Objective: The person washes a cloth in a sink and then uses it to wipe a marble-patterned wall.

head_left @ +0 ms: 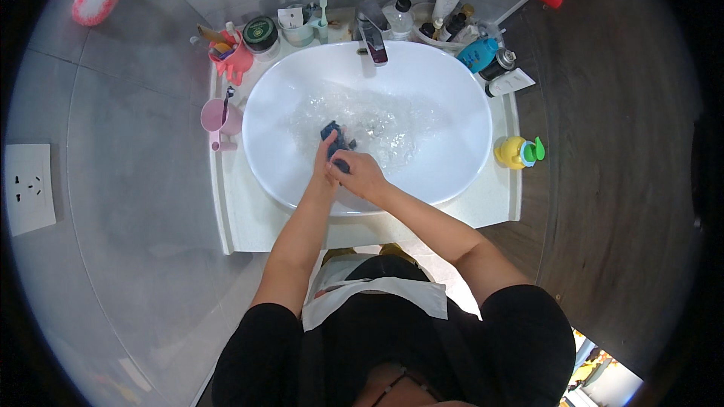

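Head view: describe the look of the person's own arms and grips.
The left grip and right grip are bare human hands, with no gloves. The left sleeve and right sleeve are short and black, with no markings that I can see. Below them both arms are uncovered; neither wrist shows a watch or bracelet. Rings: cannot tell.

A pale counter (260, 237) bears a white sink (461, 124), a pink cup (213, 117) at its left and a yellow bottle (512, 152) at its right
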`<action>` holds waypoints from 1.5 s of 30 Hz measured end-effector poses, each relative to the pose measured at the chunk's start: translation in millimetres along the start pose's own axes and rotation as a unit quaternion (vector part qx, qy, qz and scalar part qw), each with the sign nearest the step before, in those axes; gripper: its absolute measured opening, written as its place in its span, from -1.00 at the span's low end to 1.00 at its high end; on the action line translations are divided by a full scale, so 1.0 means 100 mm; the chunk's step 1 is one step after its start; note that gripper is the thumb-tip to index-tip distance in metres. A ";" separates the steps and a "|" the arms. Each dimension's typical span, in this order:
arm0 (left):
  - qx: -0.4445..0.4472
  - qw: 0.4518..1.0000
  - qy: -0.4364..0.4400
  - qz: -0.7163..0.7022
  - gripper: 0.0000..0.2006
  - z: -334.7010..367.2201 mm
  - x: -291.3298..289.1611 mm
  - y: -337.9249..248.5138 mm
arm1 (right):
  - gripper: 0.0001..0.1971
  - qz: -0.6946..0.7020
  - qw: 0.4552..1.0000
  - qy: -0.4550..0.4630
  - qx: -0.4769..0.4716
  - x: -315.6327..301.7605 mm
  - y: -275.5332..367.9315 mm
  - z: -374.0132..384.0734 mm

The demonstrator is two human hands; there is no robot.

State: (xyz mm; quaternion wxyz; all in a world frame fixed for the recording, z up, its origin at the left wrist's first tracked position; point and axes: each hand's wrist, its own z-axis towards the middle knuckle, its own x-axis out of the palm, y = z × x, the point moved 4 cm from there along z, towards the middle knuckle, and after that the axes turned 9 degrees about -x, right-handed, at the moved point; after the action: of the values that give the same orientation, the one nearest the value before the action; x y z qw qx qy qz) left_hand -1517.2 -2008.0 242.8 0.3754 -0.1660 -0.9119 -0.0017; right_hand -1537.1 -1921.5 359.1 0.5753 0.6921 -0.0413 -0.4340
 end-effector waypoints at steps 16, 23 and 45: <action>0.139 0.979 -0.036 0.147 -0.70 -0.10 0.00 -0.27 | -0.80 -0.161 0.963 -0.210 0.057 -0.51 -1.32 -0.09; 0.115 0.975 -0.162 0.098 -0.50 -0.14 -0.28 -0.30 | -0.59 -0.255 0.951 0.151 0.091 -0.15 -1.31 -0.21; 0.049 0.993 -0.103 0.013 -0.78 -0.04 0.15 0.00 | -0.65 -0.113 0.982 0.012 0.149 -0.25 -0.60 0.02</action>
State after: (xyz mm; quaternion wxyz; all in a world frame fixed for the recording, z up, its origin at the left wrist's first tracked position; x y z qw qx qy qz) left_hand -1523.8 -2004.3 256.0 0.2875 -0.1584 -0.9423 0.0653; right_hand -1580.4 -1888.9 323.2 0.4134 0.7752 -0.0199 -0.4772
